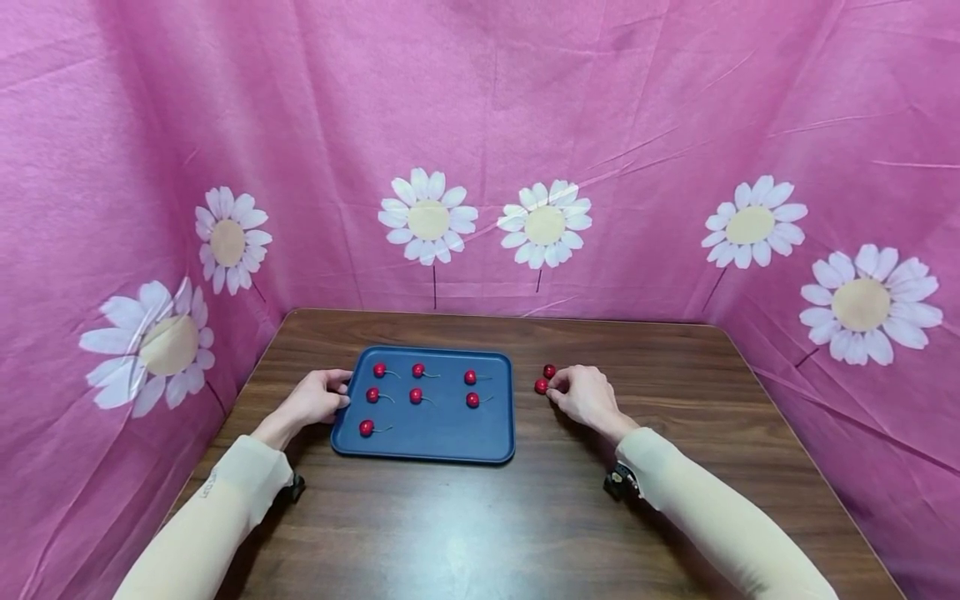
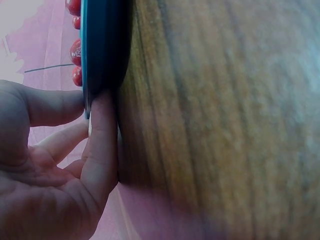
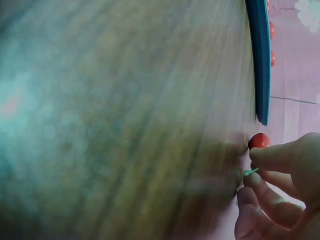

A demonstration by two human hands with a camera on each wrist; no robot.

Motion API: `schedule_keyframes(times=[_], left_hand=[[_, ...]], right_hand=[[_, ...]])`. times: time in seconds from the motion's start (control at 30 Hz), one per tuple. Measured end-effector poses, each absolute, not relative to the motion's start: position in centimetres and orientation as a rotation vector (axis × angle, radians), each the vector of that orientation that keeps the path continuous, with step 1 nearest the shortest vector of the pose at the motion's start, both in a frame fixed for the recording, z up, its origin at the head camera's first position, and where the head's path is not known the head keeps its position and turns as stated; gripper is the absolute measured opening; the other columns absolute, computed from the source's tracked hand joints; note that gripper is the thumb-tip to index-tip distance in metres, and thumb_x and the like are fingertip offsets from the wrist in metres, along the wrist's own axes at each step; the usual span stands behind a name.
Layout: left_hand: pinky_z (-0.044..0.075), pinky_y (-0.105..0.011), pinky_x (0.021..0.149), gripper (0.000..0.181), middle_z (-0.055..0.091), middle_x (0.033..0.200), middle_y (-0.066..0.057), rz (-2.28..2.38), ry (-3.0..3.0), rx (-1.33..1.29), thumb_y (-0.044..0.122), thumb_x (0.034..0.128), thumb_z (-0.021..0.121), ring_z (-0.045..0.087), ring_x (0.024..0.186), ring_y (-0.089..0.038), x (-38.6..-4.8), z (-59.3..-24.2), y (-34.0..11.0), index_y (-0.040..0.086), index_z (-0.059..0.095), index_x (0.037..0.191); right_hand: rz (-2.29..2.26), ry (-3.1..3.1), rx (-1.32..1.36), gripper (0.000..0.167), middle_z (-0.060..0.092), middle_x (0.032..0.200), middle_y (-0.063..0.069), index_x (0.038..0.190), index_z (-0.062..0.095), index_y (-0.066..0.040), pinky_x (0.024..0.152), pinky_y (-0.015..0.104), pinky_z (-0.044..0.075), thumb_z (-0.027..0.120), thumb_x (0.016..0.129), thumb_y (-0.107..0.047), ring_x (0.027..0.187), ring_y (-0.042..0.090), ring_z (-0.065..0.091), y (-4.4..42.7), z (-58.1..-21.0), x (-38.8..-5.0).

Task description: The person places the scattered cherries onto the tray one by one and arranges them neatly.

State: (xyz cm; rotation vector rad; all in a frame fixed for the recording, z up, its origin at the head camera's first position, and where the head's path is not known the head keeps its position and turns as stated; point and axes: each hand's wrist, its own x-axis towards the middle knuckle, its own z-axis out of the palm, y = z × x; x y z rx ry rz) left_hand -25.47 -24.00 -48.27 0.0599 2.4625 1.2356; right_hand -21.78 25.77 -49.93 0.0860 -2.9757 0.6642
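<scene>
A dark blue tray (image 1: 442,437) lies on the table with several red cherries on it, one of them a cherry (image 1: 366,427) near its front left corner. My left hand (image 1: 315,398) grips the tray's left edge. In the left wrist view the thumb (image 2: 55,106) is against the upper side of the rim and a finger goes under it. Right of the tray, my right hand (image 1: 588,396) pinches a cherry (image 1: 542,386) by its green stem (image 3: 251,171). Just behind that one is another cherry (image 1: 550,370). The right fingers partly hide the stem.
The brown wooden table (image 1: 450,533) stretches in front of the tray and off to the right. A pink cloth (image 1: 480,100) printed with white daisies hangs behind the table and on both sides.
</scene>
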Motion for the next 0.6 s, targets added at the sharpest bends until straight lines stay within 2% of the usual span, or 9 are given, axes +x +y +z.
schedule_keyframes(times=[0.23, 0.4, 0.6], left_hand=[[0.07, -0.043, 0.084, 0.061, 0.06, 0.124, -0.021, 1.243, 2.465, 0.064, -0.003, 0.1044, 0.064, 0.066, 0.108, -0.026, -25.4, -48.2, -23.9, -0.008, 0.049, 0.164], [0.07, -0.043, 0.085, 0.062, 0.059, 0.125, -0.022, 1.232, 2.465, 0.062, -0.002, 0.1046, 0.064, 0.065, 0.109, -0.027, -25.4, -48.2, -24.0, -0.008, 0.048, 0.164], [0.07, -0.043, 0.085, 0.062, 0.06, 0.126, -0.022, 1.223, 2.467, 0.065, -0.002, 0.1048, 0.064, 0.066, 0.11, -0.028, -25.6, -48.3, -24.1, -0.008, 0.047, 0.164]], right_hand=[[0.705, -2.893, 0.082, 0.008, 0.087, 0.101, 0.004, 0.1, 0.09, -0.023, 0.072, 0.051, 0.06, 0.086, 0.096, -0.029, 0.101, 0.034, 0.08, 26.0, -50.1, -21.6], [0.802, -2.813, 0.087, 0.009, 0.087, 0.092, 0.002, 0.099, 0.092, -0.023, 0.066, 0.04, 0.056, 0.091, 0.092, -0.028, 0.086, 0.023, 0.079, 25.8, -49.6, -21.4], [0.853, -2.737, 0.135, 0.007, 0.086, 0.092, 0.002, 0.097, 0.092, -0.019, 0.068, 0.033, 0.051, 0.092, 0.091, -0.024, 0.076, 0.012, 0.07, 25.1, -48.9, -21.0]])
